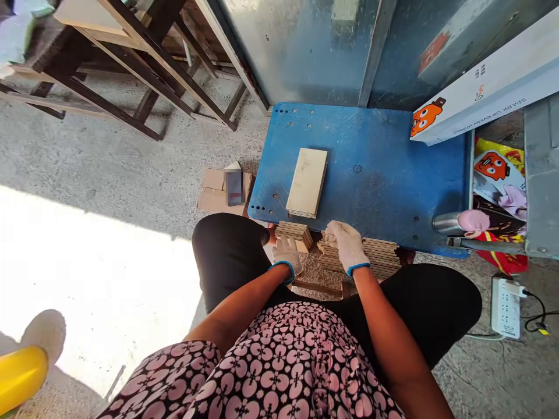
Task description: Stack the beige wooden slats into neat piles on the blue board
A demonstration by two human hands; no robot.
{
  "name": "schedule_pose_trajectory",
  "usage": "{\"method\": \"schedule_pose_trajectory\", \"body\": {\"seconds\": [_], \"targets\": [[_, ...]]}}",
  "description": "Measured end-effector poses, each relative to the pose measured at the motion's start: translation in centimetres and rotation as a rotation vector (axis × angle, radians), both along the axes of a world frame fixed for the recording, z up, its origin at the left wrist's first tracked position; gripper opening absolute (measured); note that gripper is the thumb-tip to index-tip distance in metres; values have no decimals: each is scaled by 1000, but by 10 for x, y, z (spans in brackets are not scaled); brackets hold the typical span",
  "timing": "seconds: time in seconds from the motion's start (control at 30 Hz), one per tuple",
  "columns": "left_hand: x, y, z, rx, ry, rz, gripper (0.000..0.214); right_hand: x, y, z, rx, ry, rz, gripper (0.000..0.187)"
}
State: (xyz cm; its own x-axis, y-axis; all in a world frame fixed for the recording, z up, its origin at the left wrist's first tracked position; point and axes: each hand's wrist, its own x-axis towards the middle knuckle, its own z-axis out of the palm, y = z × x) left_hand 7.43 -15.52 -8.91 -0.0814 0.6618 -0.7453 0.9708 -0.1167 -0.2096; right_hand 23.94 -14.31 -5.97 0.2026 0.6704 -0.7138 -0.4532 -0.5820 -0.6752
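Note:
My left hand [287,256], in a white knit glove with a blue cuff, lies against the near side of a small stack of thin wooden boards [293,230]. Its fingers look stretched out and slightly apart. Also gloved, my right hand [347,243] is over a longer row of thin boards [379,254] standing on edge by the near side of the blue table. The fingers of that hand are curled together; what is between them, if anything, is hidden. A neat pile of pale boards [307,183] lies flat on the blue tabletop [375,198], beyond both hands.
At the right stand a white printed box [489,87] and a metal flask with a pink lid [454,222]. A power strip [505,308] is on the floor. Cardboard [212,195] with a phone-like object [234,187] lies left of the table. Wooden stools [144,99] stand farther left.

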Motion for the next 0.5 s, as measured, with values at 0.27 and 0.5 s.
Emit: {"method": "schedule_pose_trajectory", "body": {"seconds": [0.27, 0.5], "targets": [[-1, -7, 4, 77, -14, -14, 68, 0, -2, -6, 19, 2, 30, 35], [-2, 5, 7, 120, -113, -58, 35, 0, -5, -14, 57, -48, 88, 38]]}}
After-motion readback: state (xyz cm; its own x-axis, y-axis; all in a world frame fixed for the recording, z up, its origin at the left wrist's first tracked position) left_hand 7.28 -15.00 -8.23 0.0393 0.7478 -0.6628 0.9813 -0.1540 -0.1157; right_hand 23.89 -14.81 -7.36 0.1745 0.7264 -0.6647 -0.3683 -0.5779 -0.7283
